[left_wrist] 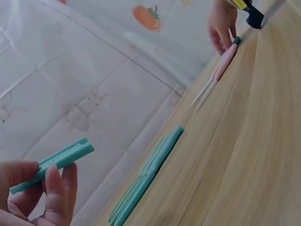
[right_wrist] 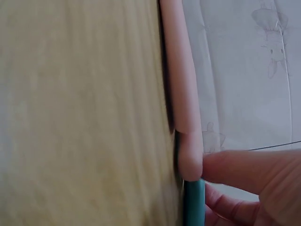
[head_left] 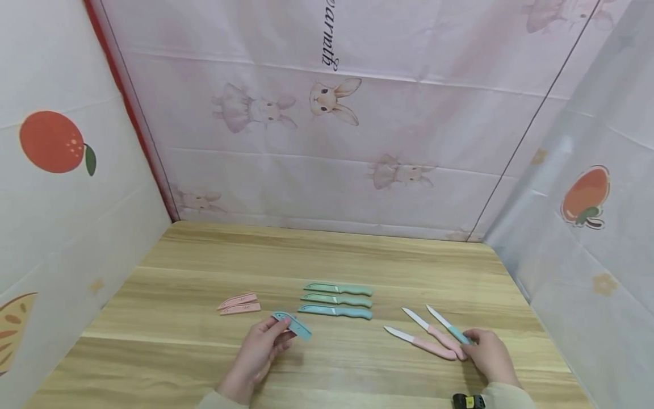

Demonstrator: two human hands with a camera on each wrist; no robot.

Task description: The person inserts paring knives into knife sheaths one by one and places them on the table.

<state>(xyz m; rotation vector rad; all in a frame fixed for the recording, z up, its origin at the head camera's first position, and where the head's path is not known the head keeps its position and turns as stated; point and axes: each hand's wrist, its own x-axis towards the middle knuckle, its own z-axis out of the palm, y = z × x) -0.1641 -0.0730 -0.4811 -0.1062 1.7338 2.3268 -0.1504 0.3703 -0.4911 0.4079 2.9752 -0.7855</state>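
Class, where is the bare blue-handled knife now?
In the head view, the blue-handled knife is on the table's right side, its handle at the right hand, beside two pink-handled knives.

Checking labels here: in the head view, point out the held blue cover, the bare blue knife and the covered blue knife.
Blue cover (head_left: 299, 328), head view: its broad side.
Bare blue knife (head_left: 455, 331), head view: front of the handle.
Covered blue knife (head_left: 341, 312), head view: front of the handle.
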